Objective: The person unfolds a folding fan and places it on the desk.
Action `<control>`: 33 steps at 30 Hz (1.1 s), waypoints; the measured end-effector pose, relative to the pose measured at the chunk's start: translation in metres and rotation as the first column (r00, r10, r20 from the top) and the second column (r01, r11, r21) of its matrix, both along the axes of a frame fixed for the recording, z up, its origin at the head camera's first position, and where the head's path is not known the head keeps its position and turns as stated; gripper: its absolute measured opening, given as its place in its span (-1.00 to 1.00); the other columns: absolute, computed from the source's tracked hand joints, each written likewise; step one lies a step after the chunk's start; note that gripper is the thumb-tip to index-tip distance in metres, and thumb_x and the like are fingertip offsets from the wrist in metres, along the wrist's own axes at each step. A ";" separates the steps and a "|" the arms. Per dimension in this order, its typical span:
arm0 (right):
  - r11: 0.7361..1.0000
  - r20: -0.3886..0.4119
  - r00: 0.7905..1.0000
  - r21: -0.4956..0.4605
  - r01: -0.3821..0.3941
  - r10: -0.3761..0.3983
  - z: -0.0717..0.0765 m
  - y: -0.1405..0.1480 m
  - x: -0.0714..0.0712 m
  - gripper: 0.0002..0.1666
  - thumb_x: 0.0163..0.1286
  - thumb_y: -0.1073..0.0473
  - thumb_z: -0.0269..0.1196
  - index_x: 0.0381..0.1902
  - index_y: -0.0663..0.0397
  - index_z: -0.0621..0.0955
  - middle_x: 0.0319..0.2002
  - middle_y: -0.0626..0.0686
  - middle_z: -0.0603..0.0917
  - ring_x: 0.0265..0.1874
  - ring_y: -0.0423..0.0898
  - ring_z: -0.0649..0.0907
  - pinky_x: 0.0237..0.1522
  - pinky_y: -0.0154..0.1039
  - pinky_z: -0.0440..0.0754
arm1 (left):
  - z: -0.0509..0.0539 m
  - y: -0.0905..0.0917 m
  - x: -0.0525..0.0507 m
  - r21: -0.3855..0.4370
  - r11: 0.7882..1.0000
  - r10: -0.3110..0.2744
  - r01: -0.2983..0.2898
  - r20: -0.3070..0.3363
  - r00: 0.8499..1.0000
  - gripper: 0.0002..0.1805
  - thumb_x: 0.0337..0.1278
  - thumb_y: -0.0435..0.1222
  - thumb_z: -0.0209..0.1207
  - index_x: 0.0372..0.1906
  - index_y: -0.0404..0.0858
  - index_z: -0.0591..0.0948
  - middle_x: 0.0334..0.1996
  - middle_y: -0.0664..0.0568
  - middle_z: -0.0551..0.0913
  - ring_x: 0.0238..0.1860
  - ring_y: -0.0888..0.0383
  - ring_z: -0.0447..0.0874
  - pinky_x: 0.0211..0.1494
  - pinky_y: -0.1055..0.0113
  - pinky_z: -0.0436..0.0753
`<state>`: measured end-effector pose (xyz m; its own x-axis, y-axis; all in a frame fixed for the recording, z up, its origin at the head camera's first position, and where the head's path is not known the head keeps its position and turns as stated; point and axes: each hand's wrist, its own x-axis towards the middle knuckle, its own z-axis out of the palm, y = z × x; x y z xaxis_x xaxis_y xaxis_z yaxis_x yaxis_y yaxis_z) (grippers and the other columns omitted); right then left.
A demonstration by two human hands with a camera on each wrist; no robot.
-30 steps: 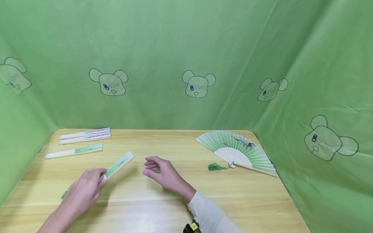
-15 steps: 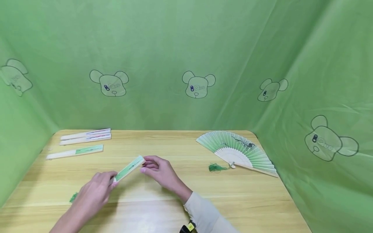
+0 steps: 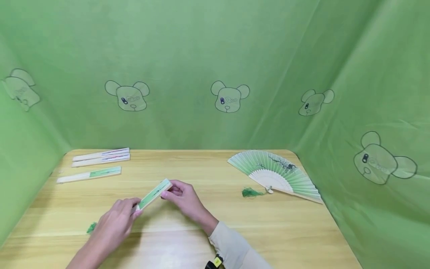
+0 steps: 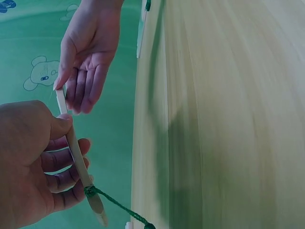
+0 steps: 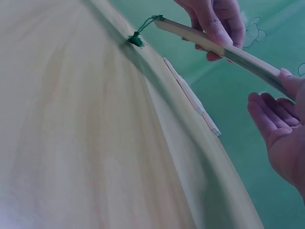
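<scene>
A folded green-and-white folding fan (image 3: 154,194) is held slanted above the table. My left hand (image 3: 115,220) grips its pale handle end between thumb and fingers, as the left wrist view of the fan (image 4: 76,155) confirms. At the other end, my right hand (image 3: 188,201) pinches the tip with the thumb; its other fingers sit loosely behind, seen on the right hand (image 5: 286,143) in the right wrist view. From the handle hangs a green tassel (image 5: 136,40). The left hand hides part of the handle in the head view.
A spread green fan (image 3: 277,172) with a tassel (image 3: 252,192) lies at the back right of the wooden table (image 3: 188,243). Folded on the left are a green-and-white fan (image 3: 89,175) and two fans (image 3: 100,160) with coloured ends. Green cloth (image 3: 181,67) encloses the back and sides.
My left hand has brought the folded fan rightward to my right hand. The right thumb and fingers, apart from it a second ago, now take its tip.
</scene>
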<state>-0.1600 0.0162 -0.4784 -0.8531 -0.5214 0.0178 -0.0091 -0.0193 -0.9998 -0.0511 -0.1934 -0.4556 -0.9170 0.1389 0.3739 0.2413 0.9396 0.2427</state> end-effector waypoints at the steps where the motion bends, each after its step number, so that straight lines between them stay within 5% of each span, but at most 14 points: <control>1: 1.000 0.004 1.000 -0.018 -0.001 0.001 0.000 0.000 0.001 -0.54 0.44 0.24 0.35 0.25 0.26 0.60 0.08 0.30 0.75 0.04 0.07 0.80 0.14 -0.19 0.82 | 0.000 0.001 0.000 0.007 1.000 -0.001 0.001 0.005 1.000 -0.61 0.26 -0.27 0.38 0.12 -0.34 0.63 -0.23 -0.02 0.72 -0.24 0.19 0.62 -0.35 0.30 0.75; 7: 0.990 0.024 1.000 -0.138 -0.015 0.019 0.000 0.005 0.006 -0.53 0.48 0.32 0.29 0.30 0.30 0.56 0.11 0.41 0.70 0.02 -0.02 0.81 0.16 -0.16 0.81 | 0.004 0.009 0.000 0.066 0.998 0.002 -0.005 0.049 0.999 -0.60 0.31 -0.25 0.34 0.16 -0.34 0.62 -0.16 -0.08 0.74 -0.18 0.10 0.67 -0.24 0.16 0.82; 15: 0.988 -0.008 0.999 -0.148 -0.034 0.033 0.009 0.014 0.007 -0.53 0.54 0.28 0.23 0.32 0.39 0.50 0.12 0.46 0.67 0.00 -0.06 0.81 0.17 -0.17 0.81 | 0.009 0.022 -0.002 0.115 0.993 -0.007 0.001 0.054 0.999 -0.60 0.31 -0.26 0.35 0.16 -0.34 0.64 -0.14 -0.10 0.76 -0.19 0.13 0.68 -0.21 0.15 0.83; 33: 0.993 -0.031 1.000 -0.117 -0.007 0.004 0.031 0.040 0.018 -0.52 0.55 0.33 0.18 0.35 0.44 0.45 0.14 0.50 0.64 0.10 0.29 0.75 0.16 -0.18 0.81 | 0.014 0.050 0.001 0.197 0.978 -0.060 0.064 -0.025 0.998 -0.64 0.26 -0.29 0.37 0.10 -0.35 0.67 -0.23 -0.02 0.75 -0.28 0.24 0.63 -0.28 0.31 0.79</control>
